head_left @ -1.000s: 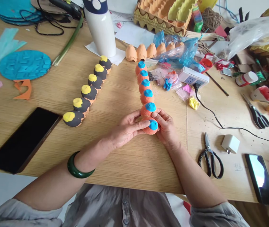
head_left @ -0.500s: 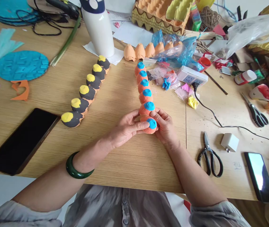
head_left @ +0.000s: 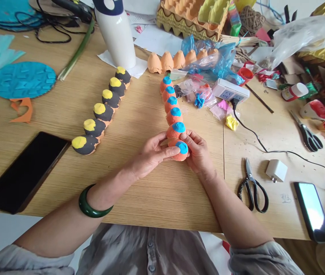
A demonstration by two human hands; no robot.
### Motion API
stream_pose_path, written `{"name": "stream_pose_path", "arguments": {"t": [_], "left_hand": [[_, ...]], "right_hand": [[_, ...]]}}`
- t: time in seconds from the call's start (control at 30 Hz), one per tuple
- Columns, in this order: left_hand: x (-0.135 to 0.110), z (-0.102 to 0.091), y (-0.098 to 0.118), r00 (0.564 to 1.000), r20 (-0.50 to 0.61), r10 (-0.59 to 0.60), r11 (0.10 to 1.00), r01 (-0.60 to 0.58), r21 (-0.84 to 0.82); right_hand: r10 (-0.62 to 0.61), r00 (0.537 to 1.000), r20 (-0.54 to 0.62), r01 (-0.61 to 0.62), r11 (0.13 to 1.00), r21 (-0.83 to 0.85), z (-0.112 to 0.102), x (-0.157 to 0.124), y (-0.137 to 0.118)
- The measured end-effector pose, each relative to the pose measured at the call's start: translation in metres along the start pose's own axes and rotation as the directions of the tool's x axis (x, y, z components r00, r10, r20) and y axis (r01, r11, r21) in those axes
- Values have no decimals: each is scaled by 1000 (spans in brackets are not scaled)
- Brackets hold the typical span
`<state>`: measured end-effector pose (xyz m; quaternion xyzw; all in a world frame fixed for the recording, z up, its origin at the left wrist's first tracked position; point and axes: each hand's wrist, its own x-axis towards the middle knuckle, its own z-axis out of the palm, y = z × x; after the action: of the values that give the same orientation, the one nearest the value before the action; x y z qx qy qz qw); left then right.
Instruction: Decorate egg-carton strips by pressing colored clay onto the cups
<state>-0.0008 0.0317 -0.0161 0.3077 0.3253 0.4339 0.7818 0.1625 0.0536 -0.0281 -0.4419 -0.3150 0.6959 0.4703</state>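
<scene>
An orange egg-carton strip with blue clay caps (head_left: 171, 110) lies lengthwise on the wooden table (head_left: 139, 114). Its nearest cup is pinched from both sides. My left hand (head_left: 151, 156) presses fingertips on the cup's left side, and a green bangle (head_left: 92, 204) sits on that wrist. My right hand (head_left: 199, 152) wraps the cup's right side, thumb near the blue cap. A second strip, black with yellow caps (head_left: 101, 110), lies to the left, untouched.
A black phone (head_left: 22, 172) lies at the left edge, another phone (head_left: 312, 210) at the right. Black scissors (head_left: 251, 185), a white charger (head_left: 276, 170), a power strip (head_left: 230, 91), a white bottle (head_left: 116, 34), egg trays (head_left: 191, 15) and craft clutter surround the work area.
Both hands keep the same grip on the nearest cup. Only the camera view has drifted slightly.
</scene>
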Motion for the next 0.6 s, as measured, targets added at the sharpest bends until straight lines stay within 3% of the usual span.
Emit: {"name": "stream_pose_path", "arguments": {"t": [0.17,0.6], "left_hand": [[-1,-4,1,996,86,7,1000,-7,-2],[3,-2,-6,994,9,106,984,-106,141]], "right_hand": [[-3,1000,24,3,1000,5,0,0,-1],[-20,999,-33,21,999,38,1,-1,4]]}}
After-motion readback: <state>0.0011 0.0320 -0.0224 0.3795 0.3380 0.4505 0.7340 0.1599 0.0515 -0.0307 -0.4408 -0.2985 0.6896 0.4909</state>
